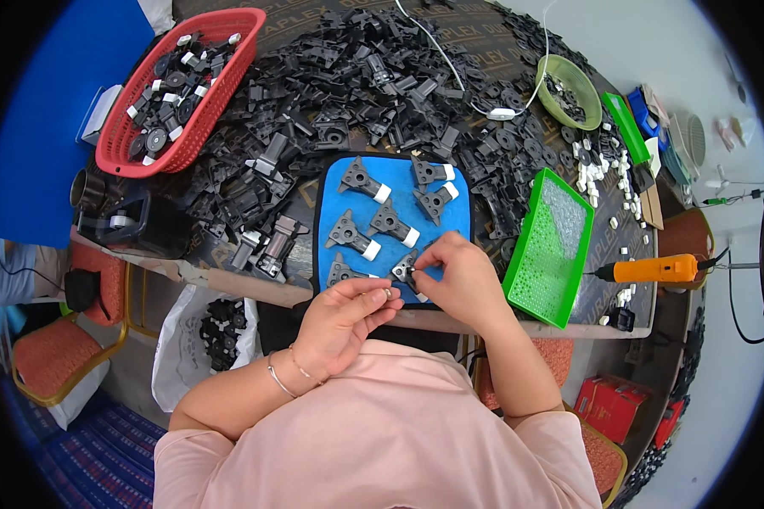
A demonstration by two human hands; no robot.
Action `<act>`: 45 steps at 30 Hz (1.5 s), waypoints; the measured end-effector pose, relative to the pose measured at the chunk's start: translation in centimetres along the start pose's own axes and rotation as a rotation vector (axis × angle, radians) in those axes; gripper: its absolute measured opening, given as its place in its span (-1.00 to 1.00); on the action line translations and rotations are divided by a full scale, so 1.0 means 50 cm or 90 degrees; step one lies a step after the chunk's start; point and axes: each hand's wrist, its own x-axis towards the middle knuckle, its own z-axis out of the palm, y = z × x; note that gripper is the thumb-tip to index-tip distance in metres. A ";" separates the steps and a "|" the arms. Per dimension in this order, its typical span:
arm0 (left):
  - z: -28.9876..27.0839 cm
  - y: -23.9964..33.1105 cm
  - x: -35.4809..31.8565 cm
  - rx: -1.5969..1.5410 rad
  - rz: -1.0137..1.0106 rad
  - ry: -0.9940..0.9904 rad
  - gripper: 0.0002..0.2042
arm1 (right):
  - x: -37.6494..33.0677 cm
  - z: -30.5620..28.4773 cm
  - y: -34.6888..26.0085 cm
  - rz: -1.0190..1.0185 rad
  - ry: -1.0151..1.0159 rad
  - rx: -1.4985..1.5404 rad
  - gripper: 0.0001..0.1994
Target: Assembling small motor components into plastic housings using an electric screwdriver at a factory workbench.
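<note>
Bracket, black and three-armed with a white end, lies near the front edge of a blue mat, under the fingertips of the right hand. That hand's grip is drawn together against it; whether it clasps the bracket or some tiny piece on top cannot be told. Just beside it, the left hand pinches a small metallic piece between thumb and fingers.

Six similar brackets lie around it on the mat, their white ends pointing mostly toward the right. To the right of the mat sits a green tray of small pieces. Beyond the mat, a heap of black parts spreads over the tabletop, with a red basket of mixed parts at far left. White pieces and an orange power tool are at the right.
</note>
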 end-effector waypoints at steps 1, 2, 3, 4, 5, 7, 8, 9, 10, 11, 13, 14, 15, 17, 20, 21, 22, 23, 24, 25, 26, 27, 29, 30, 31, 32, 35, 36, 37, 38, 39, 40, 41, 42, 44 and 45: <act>-0.001 0.000 0.000 -0.003 0.000 -0.005 -0.83 | 0.000 -0.002 -0.003 0.013 0.019 -0.014 -0.87; -0.002 0.001 -0.001 -0.004 0.001 -0.004 -0.83 | 0.000 -0.002 -0.005 0.011 0.018 -0.014 -0.87; -0.002 0.001 -0.001 -0.003 0.002 -0.006 -0.83 | 0.001 -0.002 -0.007 0.023 0.023 -0.003 -0.87; -0.002 0.001 -0.002 -0.002 0.003 -0.007 -0.83 | 0.001 -0.001 -0.008 0.036 0.028 0.008 -0.87; -0.002 0.001 -0.002 -0.002 0.003 -0.008 -0.83 | 0.001 0.000 -0.009 0.036 0.028 0.008 -0.87; 0.000 0.001 -0.001 0.000 0.006 -0.006 -0.84 | 0.003 0.006 -0.010 0.036 0.037 -0.007 -0.88; -0.001 0.001 -0.001 -0.001 0.005 -0.007 -0.84 | 0.003 0.009 -0.009 0.036 0.038 -0.007 -0.88; -0.002 0.001 0.000 -0.001 0.007 -0.007 -0.84 | 0.001 0.012 -0.008 0.031 0.034 -0.011 -0.88; -0.002 0.001 0.001 0.000 0.008 -0.008 -0.85 | 0.001 0.014 -0.006 0.026 0.030 -0.014 -0.87; -0.003 0.002 0.001 0.000 0.008 -0.008 -0.85 | 0.000 0.015 -0.005 0.027 0.030 -0.015 -0.87; -0.004 0.004 0.003 -0.005 0.013 -0.013 -0.86 | -0.001 0.015 -0.003 0.007 0.048 -0.022 -0.86; -0.005 0.006 0.003 -0.005 0.015 -0.012 -0.86 | 0.000 0.013 -0.008 0.005 0.046 -0.021 -0.86; -0.005 0.009 0.004 -0.007 0.019 -0.013 -0.87 | 0.001 0.005 -0.019 -0.001 0.052 0.030 -0.85; -0.008 0.013 0.006 -0.009 0.025 -0.013 -0.87 | 0.000 -0.008 -0.042 -0.009 0.056 0.082 -0.84; -0.014 0.013 0.014 -0.039 0.044 -0.030 -0.88 | 0.003 -0.001 -0.059 -0.111 -0.042 0.243 -0.81; -0.015 0.013 0.016 -0.049 0.045 -0.036 -0.87 | 0.005 0.001 -0.061 -0.111 -0.042 0.241 -0.81; -0.014 0.015 0.017 -0.059 0.047 -0.042 -0.86 | 0.008 0.002 -0.064 -0.095 -0.042 0.252 -0.84; -0.013 0.018 0.018 -0.061 0.050 -0.041 -0.86 | 0.011 0.005 -0.064 -0.080 -0.043 0.264 -0.87; -0.010 0.023 0.017 -0.047 0.043 -0.032 -0.86 | 0.020 0.006 -0.057 -0.082 -0.046 0.264 -0.87; -0.007 0.029 0.016 -0.033 0.036 -0.022 -0.85 | 0.036 0.004 -0.045 -0.065 -0.013 0.254 -0.90; -0.006 0.035 0.014 -0.034 0.038 -0.019 -0.85 | 0.055 0.003 -0.031 -0.048 0.020 0.246 -0.93; -0.003 0.041 0.013 -0.040 0.031 -0.004 -0.83 | 0.077 -0.001 -0.020 -0.007 0.040 0.184 -0.93; -0.002 0.048 0.011 -0.048 0.026 0.011 -0.81 | 0.112 -0.001 -0.006 0.024 0.018 0.100 -0.90; -0.004 0.050 0.009 -0.042 0.025 0.003 -0.79 | 0.121 0.003 -0.002 0.023 0.017 0.099 -0.90; -0.006 0.052 0.007 -0.036 0.024 -0.006 -0.76 | 0.128 0.008 0.001 0.025 0.000 0.084 -0.88; -0.007 0.054 0.005 -0.038 0.026 -0.005 -0.76 | 0.133 0.013 0.000 0.025 -0.020 0.069 -0.86; -0.011 0.061 -0.001 -0.025 0.040 -0.010 -0.74 | 0.142 0.020 -0.008 0.029 -0.007 0.009 -0.84; -0.011 0.064 -0.003 -0.023 0.043 -0.003 -0.74 | 0.143 0.021 -0.009 0.027 -0.009 0.008 -0.84; -0.013 0.067 -0.004 -0.021 0.046 0.003 -0.74 | 0.143 0.021 -0.010 0.016 0.010 -0.008 -0.84; -0.016 0.069 -0.004 -0.023 0.047 0.004 -0.74 | 0.144 0.023 -0.011 0.005 0.030 -0.024 -0.83; -0.021 0.070 -0.003 -0.023 0.052 0.005 -0.74 | 0.146 0.025 -0.012 0.004 0.028 -0.024 -0.83; -0.025 0.071 -0.002 -0.022 0.057 0.005 -0.74 | 0.148 0.025 -0.014 0.016 0.031 -0.015 -0.83; -0.027 0.073 -0.004 -0.023 0.059 0.005 -0.74 | 0.148 0.024 -0.017 0.026 0.036 -0.007 -0.83; -0.028 0.075 -0.006 -0.021 0.061 0.005 -0.76 | 0.147 0.023 -0.020 0.025 0.036 -0.008 -0.83; -0.028 0.078 -0.006 -0.019 0.063 0.006 -0.76 | 0.145 0.022 -0.021 0.027 0.020 -0.007 -0.82; -0.027 0.080 -0.006 -0.020 0.057 0.015 -0.75 | 0.145 0.023 -0.020 0.027 0.019 -0.008 -0.82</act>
